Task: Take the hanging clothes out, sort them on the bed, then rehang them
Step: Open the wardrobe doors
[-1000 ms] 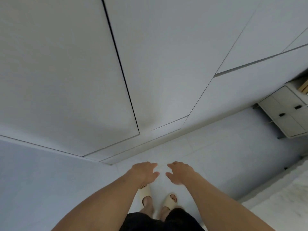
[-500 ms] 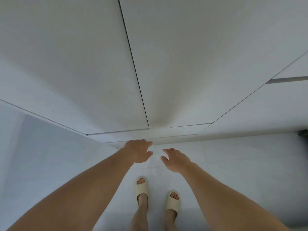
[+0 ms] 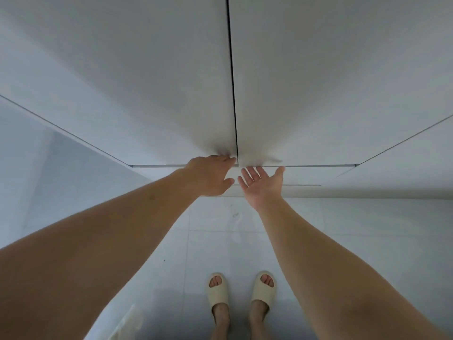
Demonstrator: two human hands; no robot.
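A: Two slippers (image 3: pixel 241 289), cream, open-toed, on pale floor tiles (image 3: pixel 355 236), nearest the camera and well short of the seam (image 3: pixel 232 94) between the wardrobe doors.

B: Hands?

A: Both arms reach forward to the foot of the seam. Left hand (image 3: pixel 210 175), back up, lies just left of the seam; its fingertips meet the bottom edge of the left door (image 3: pixel 147 82). Fingers only slightly bent. Whether they hook under the edge, cannot tell.

B: Right?

A: Right hand (image 3: pixel 261 184), palm up, just right of the seam; fingers straight and spread, thumb out wide, tips at the bottom edge of the right door (image 3: pixel 331 82). Nothing held in either hand.

B: Doors?

A: Closed; the seam is a thin dark line running up from the hands.

B: Clothes?

A: Not visible; only closed white panels show past the hands.
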